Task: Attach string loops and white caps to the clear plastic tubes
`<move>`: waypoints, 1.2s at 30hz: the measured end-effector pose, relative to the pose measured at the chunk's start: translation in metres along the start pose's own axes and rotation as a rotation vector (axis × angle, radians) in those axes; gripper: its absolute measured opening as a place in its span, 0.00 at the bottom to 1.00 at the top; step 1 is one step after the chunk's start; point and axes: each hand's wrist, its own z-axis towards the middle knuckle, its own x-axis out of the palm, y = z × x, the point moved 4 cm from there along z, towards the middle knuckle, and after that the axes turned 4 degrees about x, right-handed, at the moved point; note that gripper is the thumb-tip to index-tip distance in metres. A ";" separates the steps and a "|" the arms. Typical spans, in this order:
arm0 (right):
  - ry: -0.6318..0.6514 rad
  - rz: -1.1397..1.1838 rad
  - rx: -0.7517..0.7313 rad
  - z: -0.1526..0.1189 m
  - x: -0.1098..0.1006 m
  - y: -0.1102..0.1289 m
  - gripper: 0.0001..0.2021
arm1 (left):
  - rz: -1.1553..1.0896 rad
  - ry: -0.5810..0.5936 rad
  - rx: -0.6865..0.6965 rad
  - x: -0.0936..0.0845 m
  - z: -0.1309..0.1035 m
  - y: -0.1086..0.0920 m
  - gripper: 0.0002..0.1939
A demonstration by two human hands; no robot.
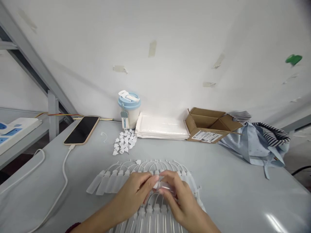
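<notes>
My right hand (178, 195) is closed around a small translucent plastic bottle (166, 185), tilted sideways over the rows. The fingers of my left hand (139, 189) pinch a small white cap (156, 185) at the bottle's neck; whether it is seated there I cannot tell. Beneath and behind my hands lies a fanned row of similar bottles (103, 185) with thin curved straps at their tops. Nearer to me is another row of bottles (148, 221), partly hidden by my hands. One loose white cap (138, 162) rests by the straps of the far row.
A pile of white caps (125, 141) lies before a blue-lidded cup (130, 113). White padded envelopes (161, 127), an open cardboard box (206, 126) and a light blue fabric bag (252, 145) stand along the wall. At left is a phone (82, 130) with a white cable (64, 170).
</notes>
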 end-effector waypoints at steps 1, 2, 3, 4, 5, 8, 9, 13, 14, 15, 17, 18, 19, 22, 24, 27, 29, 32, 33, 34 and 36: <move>-0.001 0.067 0.073 0.000 0.000 -0.002 0.11 | -0.009 0.003 0.008 -0.001 0.000 -0.001 0.23; -0.001 0.133 0.142 0.000 0.000 -0.004 0.11 | -0.019 0.007 0.017 -0.003 -0.001 -0.002 0.20; 0.004 0.199 0.202 0.000 0.001 -0.006 0.11 | -0.030 0.014 0.028 -0.005 -0.001 -0.003 0.17; 0.016 0.267 0.252 0.000 0.002 -0.007 0.11 | -0.038 0.024 0.036 -0.006 -0.001 -0.003 0.14; 0.035 0.336 0.290 0.000 0.004 -0.008 0.12 | -0.045 0.034 0.041 -0.007 -0.002 -0.003 0.12; 0.075 0.518 0.350 0.001 0.007 -0.008 0.15 | -0.057 0.040 0.057 -0.010 -0.003 -0.002 0.08; 0.074 0.557 0.356 0.002 0.006 -0.007 0.16 | -0.051 0.034 0.072 -0.010 -0.004 -0.002 0.07; 0.061 0.540 0.332 0.002 0.003 -0.008 0.15 | 0.008 0.060 0.108 -0.010 -0.005 -0.007 0.08; 0.060 0.477 0.310 0.001 0.002 -0.007 0.14 | 0.024 0.077 0.099 -0.009 -0.006 -0.008 0.09; 0.059 0.385 0.270 0.000 0.002 -0.007 0.13 | 0.034 0.096 0.087 -0.008 -0.006 -0.008 0.11; 0.070 0.146 0.123 -0.002 0.002 -0.002 0.11 | 0.019 0.141 0.049 -0.008 -0.007 -0.006 0.17; 0.082 0.028 0.031 -0.003 0.003 0.001 0.10 | -0.011 0.172 0.026 -0.007 -0.007 -0.004 0.20; 0.097 -0.070 -0.054 -0.004 0.004 0.005 0.09 | -0.046 0.207 0.002 -0.007 -0.008 -0.002 0.21; 0.112 -0.171 -0.140 -0.005 0.005 0.009 0.09 | -0.073 0.278 -0.015 -0.006 -0.009 -0.001 0.21; 0.086 -0.074 -0.026 -0.004 0.003 0.005 0.10 | -0.005 0.240 0.029 -0.009 -0.009 -0.004 0.19; 0.120 0.250 0.229 -0.001 0.002 -0.004 0.12 | 0.083 0.187 0.101 -0.012 -0.008 -0.008 0.12; 0.177 0.463 0.342 0.001 0.006 -0.007 0.12 | 0.128 0.200 0.140 -0.011 -0.007 -0.009 0.10; 0.204 0.641 0.413 0.003 0.010 -0.009 0.16 | 0.227 0.183 0.163 -0.011 -0.007 -0.007 0.08; 0.205 0.666 0.416 0.003 0.011 -0.009 0.17 | 0.259 0.161 0.152 -0.011 -0.007 -0.005 0.08; 0.206 0.668 0.413 0.003 0.011 -0.009 0.17 | 0.282 0.145 0.139 -0.011 -0.007 -0.004 0.07; 0.197 0.613 0.381 0.002 0.011 -0.007 0.17 | 0.280 0.143 0.122 -0.010 -0.009 -0.004 0.11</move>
